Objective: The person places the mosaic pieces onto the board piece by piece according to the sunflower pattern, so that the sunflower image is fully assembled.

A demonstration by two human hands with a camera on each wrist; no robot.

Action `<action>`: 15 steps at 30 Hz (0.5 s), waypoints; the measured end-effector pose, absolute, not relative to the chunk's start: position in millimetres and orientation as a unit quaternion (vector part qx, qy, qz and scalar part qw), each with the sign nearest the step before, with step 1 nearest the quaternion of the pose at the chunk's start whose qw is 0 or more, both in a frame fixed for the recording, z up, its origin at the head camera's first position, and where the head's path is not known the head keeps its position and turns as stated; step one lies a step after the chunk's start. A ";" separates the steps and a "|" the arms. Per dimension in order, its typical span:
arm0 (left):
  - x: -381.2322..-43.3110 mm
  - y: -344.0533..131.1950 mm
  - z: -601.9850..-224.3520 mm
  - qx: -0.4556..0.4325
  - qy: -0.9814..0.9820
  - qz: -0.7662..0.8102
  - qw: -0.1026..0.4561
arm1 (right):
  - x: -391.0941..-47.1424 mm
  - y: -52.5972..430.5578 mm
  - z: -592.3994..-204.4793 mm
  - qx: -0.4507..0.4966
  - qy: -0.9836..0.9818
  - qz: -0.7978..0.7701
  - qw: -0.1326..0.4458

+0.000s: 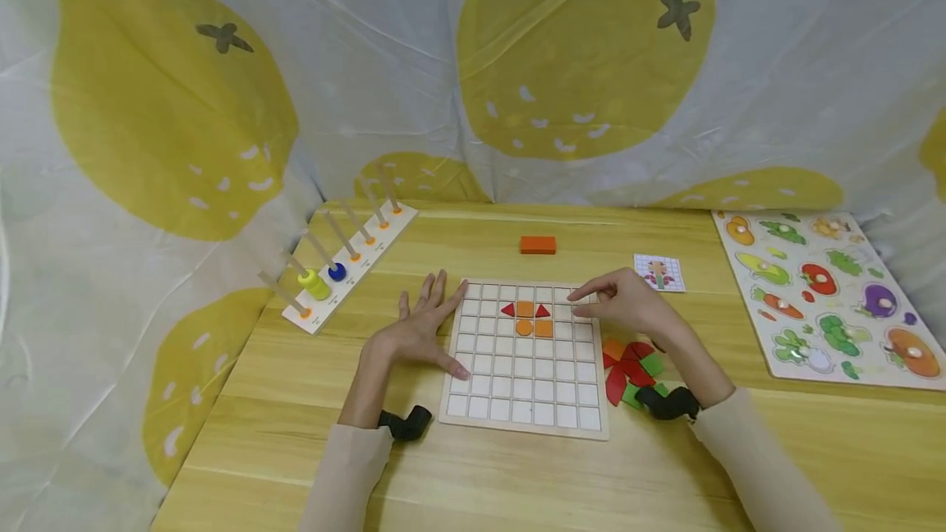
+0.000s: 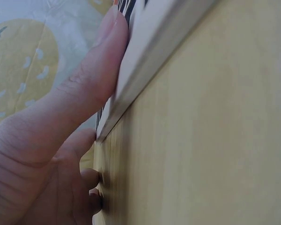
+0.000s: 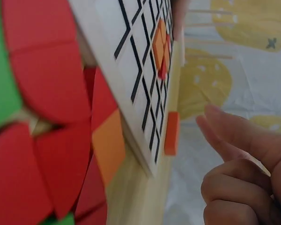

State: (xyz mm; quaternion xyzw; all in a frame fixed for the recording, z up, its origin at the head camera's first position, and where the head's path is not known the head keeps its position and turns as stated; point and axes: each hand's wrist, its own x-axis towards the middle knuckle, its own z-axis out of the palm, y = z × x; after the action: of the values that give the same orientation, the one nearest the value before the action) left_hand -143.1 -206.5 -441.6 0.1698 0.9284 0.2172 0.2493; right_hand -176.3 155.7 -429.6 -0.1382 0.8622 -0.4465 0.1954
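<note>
A white gridded board (image 1: pixel 522 388) lies on the table between the two hands. On its upper part sit an orange circle (image 1: pixel 524 327), orange squares (image 1: pixel 543 328) and two small red triangles (image 1: pixel 507 310). My left hand (image 1: pixel 417 331) spreads its fingers at the board's left side, the thumb resting on the edge. Over the upper right corner hovers my right hand (image 1: pixel 628 302), thumb and index finger a little apart, its other fingers curled. Nothing shows between those fingertips in the right wrist view. Loose red, green and orange pieces (image 1: pixel 630 368) lie beside the board, under the right forearm.
A small pattern card (image 1: pixel 660 272) lies beyond the right hand. An orange block (image 1: pixel 538 245) is behind the board. At left stands a peg stand (image 1: pixel 362 257) with yellow and blue rings; at right lies a vegetable knob puzzle (image 1: pixel 828 298). A lemon-print cloth (image 1: pixel 414 64) hangs behind.
</note>
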 end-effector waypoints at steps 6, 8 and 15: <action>-143.7 -208.1 -443.7 0.170 0.929 0.216 0.248 | -169.0 203.4 -431.2 -0.125 0.873 -0.428 0.197; -143.1 -207.9 -443.8 0.172 0.928 0.219 0.249 | -164.8 215.3 -432.4 -0.119 0.872 -0.428 0.207; -143.9 -206.4 -442.3 0.175 0.928 0.218 0.247 | -155.2 238.8 -442.4 -0.120 0.861 -0.429 0.247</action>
State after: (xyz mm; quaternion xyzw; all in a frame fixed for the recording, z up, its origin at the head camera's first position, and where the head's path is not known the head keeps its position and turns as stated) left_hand -143.9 -206.4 -442.3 0.1754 0.9278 0.2183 0.2467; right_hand -155.2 238.8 -442.4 -0.1201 0.8606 -0.4286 0.2475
